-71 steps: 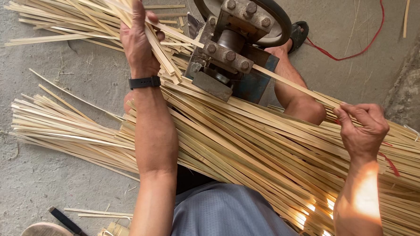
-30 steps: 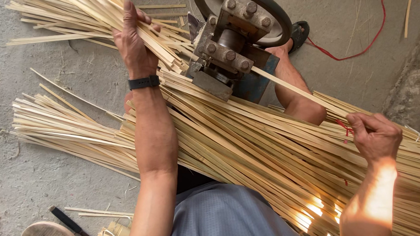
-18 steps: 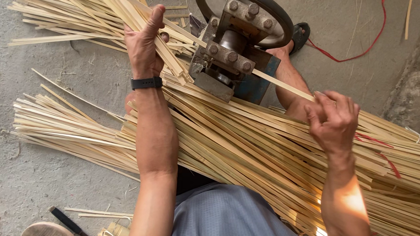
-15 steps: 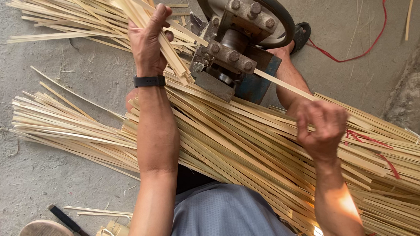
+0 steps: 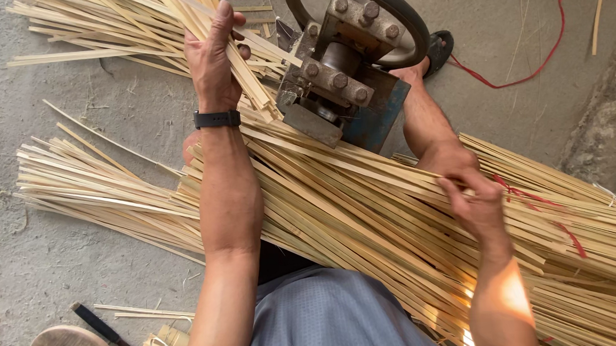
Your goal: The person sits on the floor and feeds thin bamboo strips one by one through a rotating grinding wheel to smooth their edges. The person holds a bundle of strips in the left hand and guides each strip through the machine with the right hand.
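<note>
The big pile of bamboo strips (image 5: 365, 212) lies across the person's lap, so strips are easy to pick. The right hand (image 5: 477, 204) bends down onto the pile, its grip pinching one strip. Farther away, the left hand (image 5: 213, 56) reaches up with a straight arm, its grip wrapped around a bunch of strips (image 5: 241, 65) just beside the metal machine (image 5: 338, 82) on the floor

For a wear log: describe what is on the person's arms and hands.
Both arms are bare to past the elbow, with no sleeves or gloves showing. The left hand has a black band, like a watch or tracker, around its wrist. The right hand wears nothing at wrist or fingers that I can see. No rings show on either hand.
</note>
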